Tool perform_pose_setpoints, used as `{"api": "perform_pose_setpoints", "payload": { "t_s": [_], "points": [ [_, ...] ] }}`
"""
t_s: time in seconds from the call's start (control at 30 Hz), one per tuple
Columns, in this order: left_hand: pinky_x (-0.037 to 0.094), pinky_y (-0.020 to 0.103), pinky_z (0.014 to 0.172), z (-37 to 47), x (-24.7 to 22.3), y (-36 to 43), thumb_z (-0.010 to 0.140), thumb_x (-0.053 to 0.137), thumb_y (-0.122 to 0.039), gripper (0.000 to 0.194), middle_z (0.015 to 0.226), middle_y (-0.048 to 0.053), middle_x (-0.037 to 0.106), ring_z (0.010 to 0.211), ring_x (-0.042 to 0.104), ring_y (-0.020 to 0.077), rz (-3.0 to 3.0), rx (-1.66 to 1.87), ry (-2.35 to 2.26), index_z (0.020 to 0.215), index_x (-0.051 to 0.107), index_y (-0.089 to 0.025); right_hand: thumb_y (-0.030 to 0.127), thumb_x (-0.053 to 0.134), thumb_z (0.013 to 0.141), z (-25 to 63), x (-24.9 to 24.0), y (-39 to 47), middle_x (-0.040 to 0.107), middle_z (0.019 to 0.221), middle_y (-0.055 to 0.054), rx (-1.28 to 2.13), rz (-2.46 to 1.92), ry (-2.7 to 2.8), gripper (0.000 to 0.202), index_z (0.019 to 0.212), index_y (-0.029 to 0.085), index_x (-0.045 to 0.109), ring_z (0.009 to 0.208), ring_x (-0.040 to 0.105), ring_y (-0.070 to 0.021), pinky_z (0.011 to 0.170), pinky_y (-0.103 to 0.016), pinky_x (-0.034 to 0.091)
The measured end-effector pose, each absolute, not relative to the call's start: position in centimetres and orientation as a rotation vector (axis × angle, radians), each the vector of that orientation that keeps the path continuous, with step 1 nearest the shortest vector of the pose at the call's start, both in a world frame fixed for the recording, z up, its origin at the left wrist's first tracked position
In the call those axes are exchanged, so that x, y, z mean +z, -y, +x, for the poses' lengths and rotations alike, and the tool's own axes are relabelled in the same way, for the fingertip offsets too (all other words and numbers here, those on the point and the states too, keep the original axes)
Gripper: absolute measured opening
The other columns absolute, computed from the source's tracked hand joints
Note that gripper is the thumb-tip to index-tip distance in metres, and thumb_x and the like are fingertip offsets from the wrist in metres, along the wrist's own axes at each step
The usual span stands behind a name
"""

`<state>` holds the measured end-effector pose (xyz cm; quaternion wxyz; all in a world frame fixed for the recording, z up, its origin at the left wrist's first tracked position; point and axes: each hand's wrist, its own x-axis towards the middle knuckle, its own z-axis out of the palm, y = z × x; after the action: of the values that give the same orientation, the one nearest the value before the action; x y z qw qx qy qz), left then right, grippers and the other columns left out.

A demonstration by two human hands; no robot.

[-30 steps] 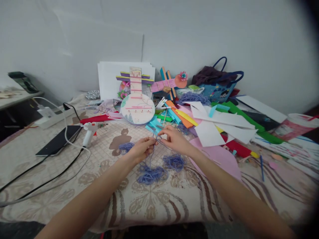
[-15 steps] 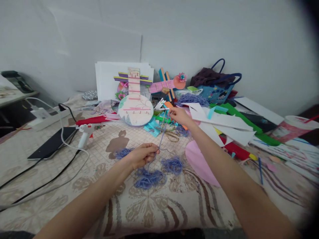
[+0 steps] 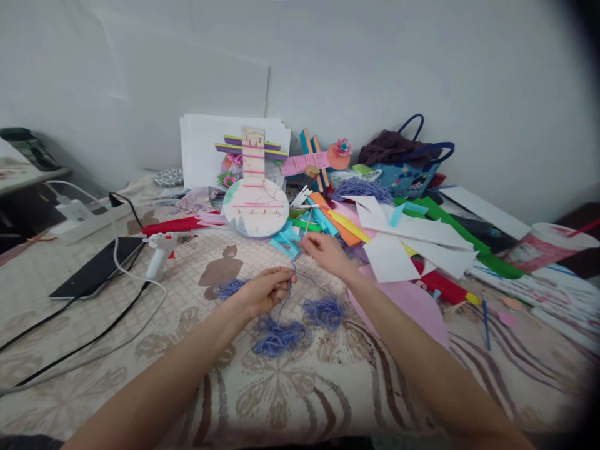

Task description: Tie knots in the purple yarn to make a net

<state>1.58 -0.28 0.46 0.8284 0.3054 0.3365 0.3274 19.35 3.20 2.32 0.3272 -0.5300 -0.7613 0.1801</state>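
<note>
My left hand (image 3: 269, 290) is closed in a pinch on a strand of blue-purple yarn (image 3: 282, 306). The strand hangs from its fingertips toward a loose yarn heap (image 3: 282, 336) on the tablecloth. Just above and to the right, my right hand (image 3: 325, 255) is also pinched, on the same yarn, with a short length between the two hands. Another yarn heap (image 3: 324, 312) sits right of the first, and a third heap (image 3: 229, 288) lies partly behind my left wrist. Scissors behind my right hand are mostly hidden.
A white glue gun (image 3: 160, 255) and black tablet-like slab (image 3: 96, 267) lie left among cables. Behind stand a decorated round board (image 3: 255, 208) and a blue bag (image 3: 403, 175). Paper scraps (image 3: 391, 256), a pink sheet (image 3: 422, 312) and a cup (image 3: 544, 247) occupy the right.
My right hand has come down and toward me, closer to my left hand, so the stretched yarn between them is shorter. My left hand has barely moved, rising slightly.
</note>
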Motion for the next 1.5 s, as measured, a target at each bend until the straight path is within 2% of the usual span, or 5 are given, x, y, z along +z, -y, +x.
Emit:
{"api": "perform_pose_setpoints", "payload": {
  "t_s": [0.13, 0.37, 0.87, 1.07, 1.5],
  "points": [
    [0.014, 0.012, 0.035, 1.7, 0.1, 0.0, 0.066, 0.067, -0.013, 0.015, 0.062, 0.000, 0.052, 0.040, 0.025, -0.0020, 0.729, 0.725, -0.733, 0.064, 0.052, -0.009, 0.047, 0.036, 0.089, 18.5, 0.1, -0.4, 0.063, 0.073, -0.004, 1.016, -1.181, 1.963, 0.041, 0.072, 0.016, 0.057, 0.067, 0.055, -0.0138, 0.064, -0.025, 0.042],
    [0.012, 0.016, 0.034, 1.2, -0.9, -0.6, 0.069, 0.066, -0.028, 0.021, 0.056, -0.004, 0.049, 0.035, 0.026, -0.0007, 0.982, 0.778, -0.811, 0.069, 0.052, -0.012, 0.048, 0.048, 0.084, 19.3, 0.8, -0.1, 0.058, 0.066, -0.001, 1.301, -1.052, 1.990, 0.035, 0.076, 0.015, 0.056, 0.062, 0.054, -0.0123, 0.063, -0.026, 0.043],
    [0.022, 0.018, 0.038, 1.4, -0.6, -0.4, 0.071, 0.062, -0.031, 0.021, 0.062, -0.001, 0.059, 0.038, 0.034, 0.0022, 1.363, 0.801, -0.869, 0.069, 0.051, -0.014, 0.041, 0.051, 0.082, 19.1, 0.9, 0.6, 0.060, 0.072, -0.002, 1.486, -1.124, 1.728, 0.025, 0.080, 0.016, 0.053, 0.056, 0.055, -0.0090, 0.050, -0.021, 0.044],
    [0.022, 0.018, 0.036, 1.4, -0.5, -0.5, 0.071, 0.060, -0.028, 0.015, 0.063, 0.002, 0.061, 0.037, 0.035, 0.0031, 1.416, 0.812, -0.956, 0.070, 0.054, -0.014, 0.040, 0.046, 0.084, 18.4, 1.2, 1.0, 0.048, 0.056, 0.002, 1.227, -1.257, 1.830, 0.032, 0.066, 0.015, 0.055, 0.047, 0.037, -0.0067, 0.043, -0.020, 0.027],
    [0.025, 0.017, 0.038, 1.0, 0.1, -0.8, 0.069, 0.062, -0.023, 0.012, 0.057, 0.000, 0.060, 0.039, 0.038, 0.0042, 1.416, 0.840, -0.985, 0.067, 0.056, -0.014, 0.052, 0.052, 0.079, 18.3, 0.1, 0.5, 0.056, 0.063, 0.000, 1.551, -1.114, 1.640, 0.036, 0.075, 0.017, 0.058, 0.058, 0.055, -0.0116, 0.060, -0.026, 0.049]
  ]
}}
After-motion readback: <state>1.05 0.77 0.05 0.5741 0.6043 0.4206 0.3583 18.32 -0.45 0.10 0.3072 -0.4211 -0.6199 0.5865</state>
